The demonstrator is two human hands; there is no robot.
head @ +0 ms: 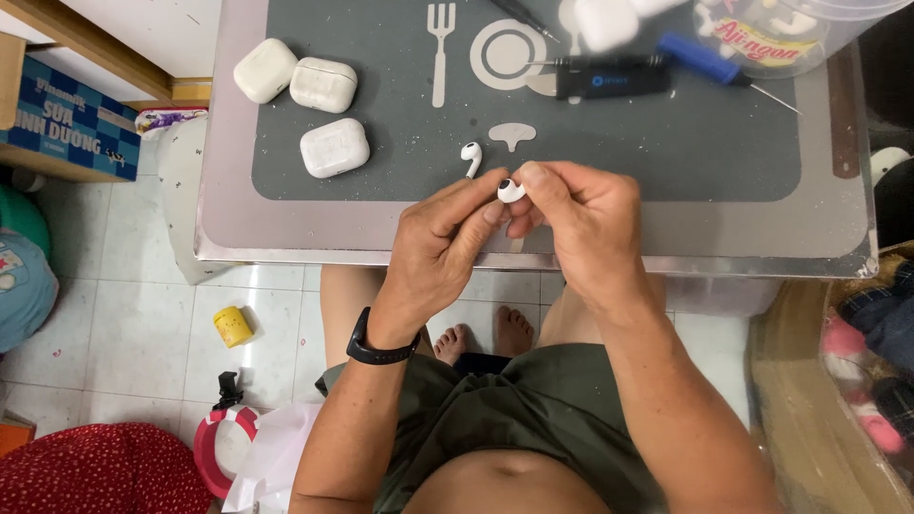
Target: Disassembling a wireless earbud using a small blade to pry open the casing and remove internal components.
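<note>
Nearest the cam: bare torso, green shorts (533, 419), both forearms, black wristband (379, 350) on the left wrist. From my end the left hand (433, 252) and right hand (583, 224) are pressed close together over the table's near edge, both pinching one white earbud (511, 189) btwn thumb and fingertips. The bud is off the surface, its dark grille end facing the cam.

Progress, my read: mid-job. A second earbud (471, 157) lies loose on the grey mat (666, 143) just beyond the hands, untouched. Three white charging cases (314, 105) sit closed at the mat's left, a fourth (606, 21) is blurred at the top edge. White specks on the mat (can't tell what they are). So one bud in hand, at least one waiting; can't tell if any case or bud is finished.

Surface: low table (214, 228) w/ metal rim, grey mat printed w/ fork and plate shapes. Black-handled tool (609, 78) and blue-handled screwdriver (705, 59) lie top right, next to a clear plastic tub (809, 38).

Room: white tile floor (143, 324), bare feet under the table, small yellow jar (232, 326), red cloth (95, 471) bottom left, blue carton (67, 119) left.
</note>
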